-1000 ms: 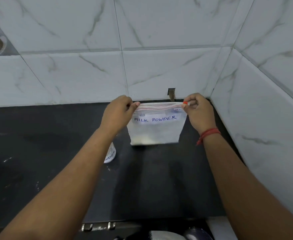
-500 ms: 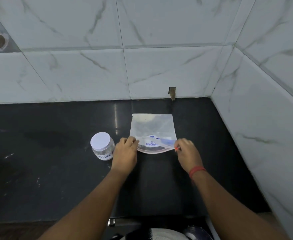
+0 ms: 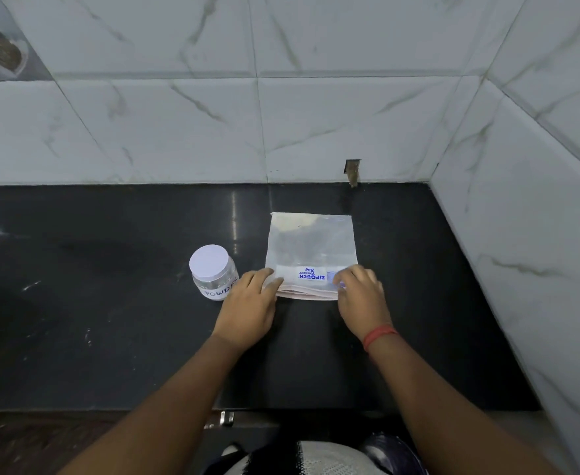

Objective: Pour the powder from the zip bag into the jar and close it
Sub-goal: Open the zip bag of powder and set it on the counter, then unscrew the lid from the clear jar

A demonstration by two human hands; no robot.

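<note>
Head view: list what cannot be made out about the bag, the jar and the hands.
- Zip bag: both hands cover the ends of its zip edge, so open or sealed is unclear.
- Jar: the left hand hides the label's end; only "POWDE" reads. The white lid hides the fill level.
- Right hand: fingertips curl onto the bag; pinching or pressing is unclear.
- Counter: its near edge is cut off by the arms.

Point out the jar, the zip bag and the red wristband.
jar (image 3: 209,260): head view, on its white lid.
zip bag (image 3: 311,243): head view, on the clear middle of the bag.
red wristband (image 3: 379,335): head view, on the band at the right wrist.
</note>
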